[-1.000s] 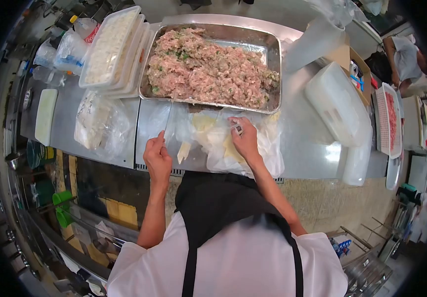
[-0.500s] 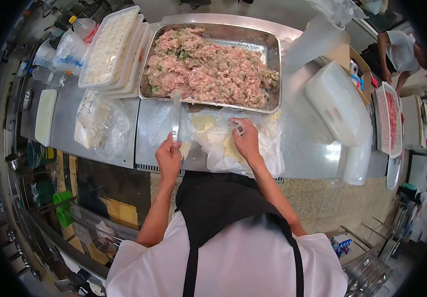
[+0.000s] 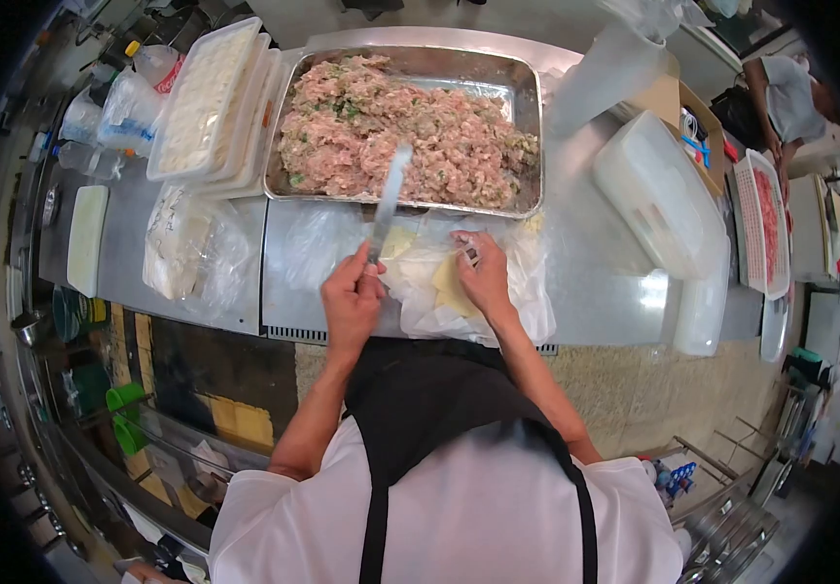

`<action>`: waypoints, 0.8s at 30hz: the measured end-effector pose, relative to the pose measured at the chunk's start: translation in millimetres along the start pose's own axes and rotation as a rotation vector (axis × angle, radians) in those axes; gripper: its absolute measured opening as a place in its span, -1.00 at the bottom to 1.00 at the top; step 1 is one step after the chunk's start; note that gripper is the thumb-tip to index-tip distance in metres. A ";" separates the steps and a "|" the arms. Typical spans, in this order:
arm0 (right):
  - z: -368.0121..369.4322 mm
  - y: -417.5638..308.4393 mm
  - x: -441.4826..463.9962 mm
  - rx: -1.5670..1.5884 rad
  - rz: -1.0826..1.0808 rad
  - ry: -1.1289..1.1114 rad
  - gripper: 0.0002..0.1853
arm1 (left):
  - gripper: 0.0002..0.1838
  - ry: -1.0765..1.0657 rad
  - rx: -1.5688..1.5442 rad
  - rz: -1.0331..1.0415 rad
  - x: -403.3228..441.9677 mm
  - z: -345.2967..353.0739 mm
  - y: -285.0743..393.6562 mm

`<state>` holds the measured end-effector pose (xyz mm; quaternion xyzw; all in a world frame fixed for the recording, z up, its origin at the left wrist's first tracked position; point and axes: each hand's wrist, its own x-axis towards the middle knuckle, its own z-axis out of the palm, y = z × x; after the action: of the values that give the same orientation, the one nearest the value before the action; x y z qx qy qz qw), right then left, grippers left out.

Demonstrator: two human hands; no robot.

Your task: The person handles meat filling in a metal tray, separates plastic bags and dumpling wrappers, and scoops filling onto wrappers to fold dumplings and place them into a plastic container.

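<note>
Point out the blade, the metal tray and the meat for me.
Blade [image 3: 388, 205], head view: middle of its length.
Tray [image 3: 459, 66], head view: far inner wall.
Meat [image 3: 352, 128], head view: middle of the heap.

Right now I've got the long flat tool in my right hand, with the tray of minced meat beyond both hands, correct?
Not quite: the head view shows the long flat tool in your left hand, not your right hand. The tray of minced meat is beyond both.

Shirt [image 3: 483, 521]: plain white
Sleeves [image 3: 256, 506]: white, short, at the shirt's nine and three o'clock
Apron [image 3: 434, 409]: black, broad at twelve o'clock, edge curved
Straps [image 3: 377, 530]: two, black, narrow, flat
Left hand [image 3: 350, 300], right hand [image 3: 484, 275]: bare
</note>
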<state>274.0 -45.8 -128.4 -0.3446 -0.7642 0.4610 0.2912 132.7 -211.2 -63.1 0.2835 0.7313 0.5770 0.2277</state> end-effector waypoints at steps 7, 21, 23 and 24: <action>-6.1 -0.8 -1.5 -0.015 0.050 -0.018 -0.66 | -0.61 0.318 0.136 0.323 2.8 -18.1 32.5; -4.5 2.6 -3.2 0.013 0.043 -0.022 -0.66 | -0.53 0.298 0.165 -0.192 10.0 -59.0 -27.2; -4.9 7.2 -4.5 0.007 0.038 -0.021 -0.66 | -0.54 0.245 0.350 -0.167 15.9 -81.1 -18.7; -4.4 9.4 -4.1 0.004 0.031 -0.020 -0.66 | -0.54 0.191 0.535 -0.138 18.9 -90.1 -9.9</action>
<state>282.3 -43.7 -135.6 -0.3510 -0.7607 0.4704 0.2771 57.7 -264.6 -52.1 0.2273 0.8933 0.3708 0.1138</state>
